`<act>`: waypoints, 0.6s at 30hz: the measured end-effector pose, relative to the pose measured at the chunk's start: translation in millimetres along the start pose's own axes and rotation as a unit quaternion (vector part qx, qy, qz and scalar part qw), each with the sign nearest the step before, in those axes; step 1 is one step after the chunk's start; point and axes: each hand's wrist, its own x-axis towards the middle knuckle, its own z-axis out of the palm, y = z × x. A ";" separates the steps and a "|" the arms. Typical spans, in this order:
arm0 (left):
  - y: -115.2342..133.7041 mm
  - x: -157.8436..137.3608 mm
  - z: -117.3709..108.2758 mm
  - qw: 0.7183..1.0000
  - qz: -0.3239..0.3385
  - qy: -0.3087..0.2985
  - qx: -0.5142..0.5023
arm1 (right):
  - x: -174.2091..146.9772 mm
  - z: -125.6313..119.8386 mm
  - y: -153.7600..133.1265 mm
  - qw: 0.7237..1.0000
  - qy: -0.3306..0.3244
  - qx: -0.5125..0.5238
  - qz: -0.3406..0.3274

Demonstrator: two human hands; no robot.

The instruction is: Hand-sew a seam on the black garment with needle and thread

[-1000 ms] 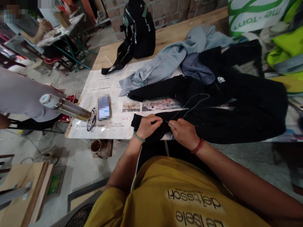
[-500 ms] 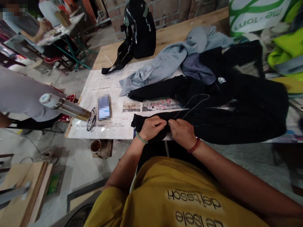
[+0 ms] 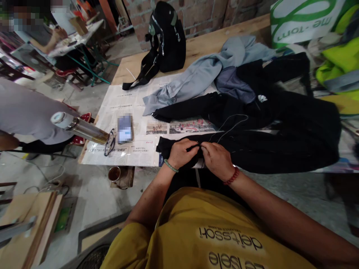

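Note:
A black garment point(image 3: 294, 145) lies along the near side of the table, with its narrow end by my hands and pale stitch marks along it. My left hand point(image 3: 183, 154), wearing a green bead bracelet, pinches the cloth near that end. Fingertip to fingertip with it, my right hand point(image 3: 217, 160), with a red bead bracelet, is closed in a pinch at the cloth. What its fingers hold is too small to make out. A loop of pale thread point(image 3: 238, 116) lies across the black cloth just beyond my right hand.
Grey cloth point(image 3: 193, 84) and a black bag point(image 3: 172, 45) are further back on the newspaper-covered table point(image 3: 112, 99). To the left are a phone point(image 3: 125, 129), glasses point(image 3: 110, 143) and a flask point(image 3: 81, 129). A cup point(image 3: 114, 173) stands below the edge. A person point(image 3: 33, 110) sits at the left.
My fingertips have drawn slightly closer together at the cloth, with a bit of black fabric now raised between them. The view has shifted a little; the other things lie as before.

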 end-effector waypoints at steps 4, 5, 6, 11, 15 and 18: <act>-0.5 0.3 0.6 1.000 0.002 0.003 -0.018 | -1.8 -8.6 0.8 0.999 -0.013 0.042 -0.016; 0.0 0.6 0.1 1.000 0.004 0.005 -0.021 | -2.2 -10.8 1.4 0.998 -0.018 0.055 -0.017; 0.7 0.9 -0.5 1.000 0.005 0.008 -0.023 | -2.5 -12.8 1.9 0.997 -0.025 0.066 -0.018; 3.0 0.9 -1.3 1.000 0.022 0.013 -0.013 | -0.6 -14.3 1.9 0.996 -0.045 0.074 -0.012; 3.6 -0.4 -0.6 0.998 0.061 -0.021 0.012 | 6.0 -9.9 1.0 0.996 -0.028 0.083 0.002; 5.1 -0.3 -1.1 0.998 0.058 -0.020 0.016 | 10.5 -17.2 2.5 0.994 -0.041 0.101 -0.008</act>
